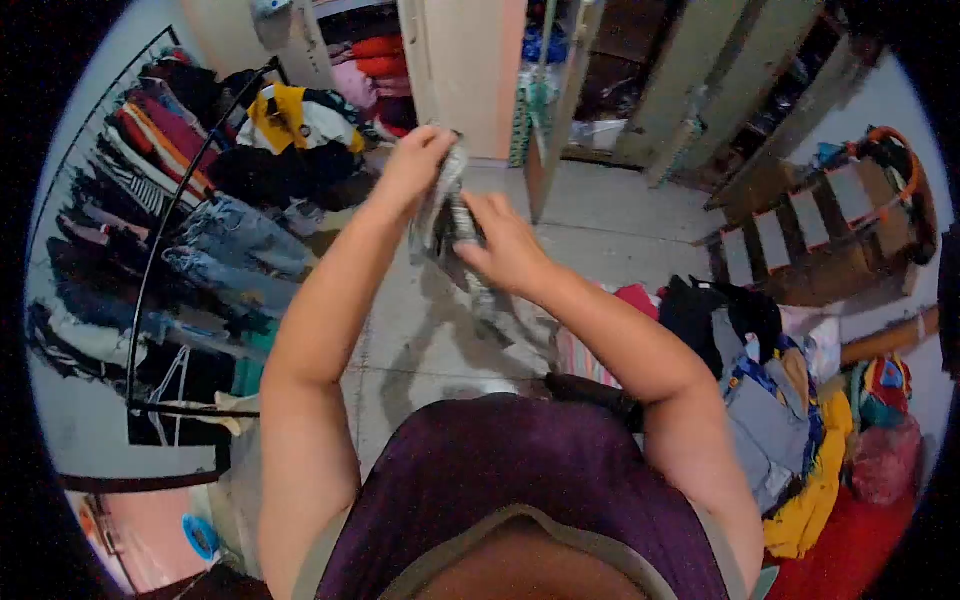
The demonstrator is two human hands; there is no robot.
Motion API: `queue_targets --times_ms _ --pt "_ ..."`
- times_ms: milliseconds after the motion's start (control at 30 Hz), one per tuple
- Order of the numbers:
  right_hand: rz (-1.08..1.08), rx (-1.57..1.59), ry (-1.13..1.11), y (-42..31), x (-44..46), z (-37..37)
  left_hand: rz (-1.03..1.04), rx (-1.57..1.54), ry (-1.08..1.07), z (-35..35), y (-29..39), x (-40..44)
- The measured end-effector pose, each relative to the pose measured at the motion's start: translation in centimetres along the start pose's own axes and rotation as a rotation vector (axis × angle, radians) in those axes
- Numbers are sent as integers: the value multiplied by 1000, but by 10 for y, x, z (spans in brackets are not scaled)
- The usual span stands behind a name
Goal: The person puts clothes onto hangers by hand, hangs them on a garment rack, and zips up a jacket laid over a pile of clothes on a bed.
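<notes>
A grey patterned garment [455,215] hangs between my two hands above the tiled floor, blurred in places. My left hand [420,160] is closed on its top end, fingers pinched together. Lower down and to the right, my right hand [500,240] touches the garment's side, with the thumb and fingers apart around its edge. Whether the right fingers grip the cloth is hard to tell. The lower part of the garment dangles below my right hand, toward my body.
A black rack [150,270] with hanging clothes stands at the left. Heaped clothes [760,390] lie at the right, below a wooden ladder-like piece [800,225]. Open cabinet doors [700,90] and shelves of folded clothes [378,70] are ahead.
</notes>
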State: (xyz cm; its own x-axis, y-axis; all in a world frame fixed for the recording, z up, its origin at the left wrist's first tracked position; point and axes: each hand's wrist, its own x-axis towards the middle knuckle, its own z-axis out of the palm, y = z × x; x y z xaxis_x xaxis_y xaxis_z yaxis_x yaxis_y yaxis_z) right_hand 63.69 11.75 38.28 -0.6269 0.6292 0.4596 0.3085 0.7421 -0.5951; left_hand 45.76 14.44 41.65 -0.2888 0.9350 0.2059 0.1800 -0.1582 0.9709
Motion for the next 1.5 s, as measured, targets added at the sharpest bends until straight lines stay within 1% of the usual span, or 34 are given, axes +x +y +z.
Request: queue_targets --times_ms 67,100,133,167,200,267,300,333,367,400,433,467,500,567,600,700,767,800,900,933,1000,1033,1067,1100,1167,1200,1233,1267,1300,1333,1400,1433,1467,1500 --pt "-141 16 -133 13 -7 1 -87 -43 44 -50 -9 4" --pt "-136 15 -222 29 -13 -2 -160 -166 90 -70 -5 -1" --pt "-137 10 -312 52 -20 -5 -139 -194 102 -96 -10 0" --pt "-101 74 -383 85 -30 -7 -115 -220 117 -120 -14 1" --pt "-66 136 -455 116 -40 -11 -109 -218 203 -141 -14 1" --pt "132 13 -683 160 -43 -31 -79 -187 356 -177 -8 2" --pt "162 63 -684 196 -50 -34 -93 -236 413 -198 -7 2" --pt "193 112 -683 234 -60 -30 -36 -135 454 -224 -12 1" --pt "334 229 -694 270 -66 -27 18 -28 490 -246 -14 6" --pt "482 346 -710 302 -69 -25 -17 -94 528 -249 -8 11" --pt "545 378 -667 318 -72 -24 -51 -166 564 -249 -4 10" --pt "605 411 -622 341 -83 -24 -65 -145 537 -247 -6 8" --pt "662 432 -574 356 -89 -22 -43 -124 586 -255 -11 3" --pt "741 534 -612 379 -88 -22 -51 24 757 -210 14 1" --pt "781 582 -629 384 -82 -18 -29 -3 759 -218 14 -2" --pt "718 496 -597 424 -75 2 22 -67 731 -242 2 -4" --pt "621 491 -544 468 -78 29 47 -116 698 -246 -3 -5" --pt "570 483 -516 486 -77 39 83 -114 615 -248 -4 -8" --pt "615 488 -534 500 -63 30 40 -117 792 -224 5 -5" --pt "617 466 -540 512 -65 39 38 -104 779 -232 3 -6" --pt "620 414 -544 546 -80 63 9 -89 866 -241 -5 -3" --pt "592 375 -524 537 -75 61 -5 -87 909 -247 -9 0" --pt "564 333 -503 517 -69 55 40 -86 877 -237 -10 7" --pt "534 290 -484 505 -61 50 64 -53 914 -209 -6 20" --pt "674 426 -590 526 -64 66 80 -16 921 -196 -18 36" --pt "758 518 -591 534 -69 73 72 -102 797 -202 -32 41" --pt "844 606 -586 541 -73 81 74 -57 876 -191 -41 52" --pt "939 719 -525 544 -76 84 46 -72 886 -176 -44 63" --pt "1031 834 -461 545 -73 87 73 -55 837 -179 -63 72" --pt "983 731 -527 537 -65 87 49 -177 800 -180 -80 84" --pt "880 513 -646 510 -44 76 14 -159 787 -161 -85 114" --pt "907 521 -599 491 -31 72 68 -188 734 -173 -107 129" --pt "934 528 -551 469 -18 69 82 -261 731 -167 -107 143" --pt "961 533 -502 458 -7 68 91 -214 755 -172 -117 160"
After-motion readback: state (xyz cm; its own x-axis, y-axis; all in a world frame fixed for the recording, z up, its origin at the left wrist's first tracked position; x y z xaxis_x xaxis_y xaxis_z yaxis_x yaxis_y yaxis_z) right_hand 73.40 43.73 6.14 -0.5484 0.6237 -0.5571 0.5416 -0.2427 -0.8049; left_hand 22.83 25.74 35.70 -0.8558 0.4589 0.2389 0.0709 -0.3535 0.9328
